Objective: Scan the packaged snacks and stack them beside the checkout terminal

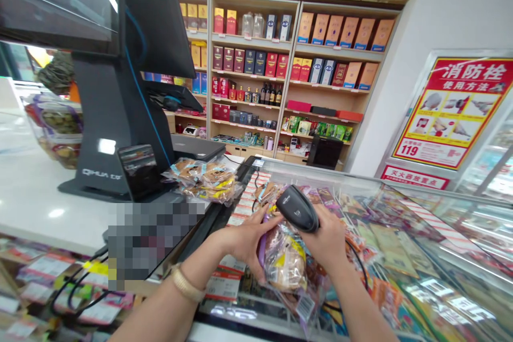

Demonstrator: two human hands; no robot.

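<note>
My right hand (326, 238) is wrapped round the handle of a black barcode scanner (297, 207), its head pointing up and left over the glass counter. My left hand (250, 238) grips the left side of a clear plastic snack package (286, 262) with brown pieces and a yellow patch inside. The scanner's head is just above the package's upper part and partly hides it. A white barcode label (305, 307) shows at the package's lower end. The scanner's dark cable (358, 262) curves down to the right of my right wrist.
A black checkout terminal (116, 117) stands at left on the white counter (36, 192). Several wrapped snack packs (208, 179) lie beside it. The glass display case (401, 256) holds packaged snacks. Shelves (250, 43) of boxes and bottles line the back wall.
</note>
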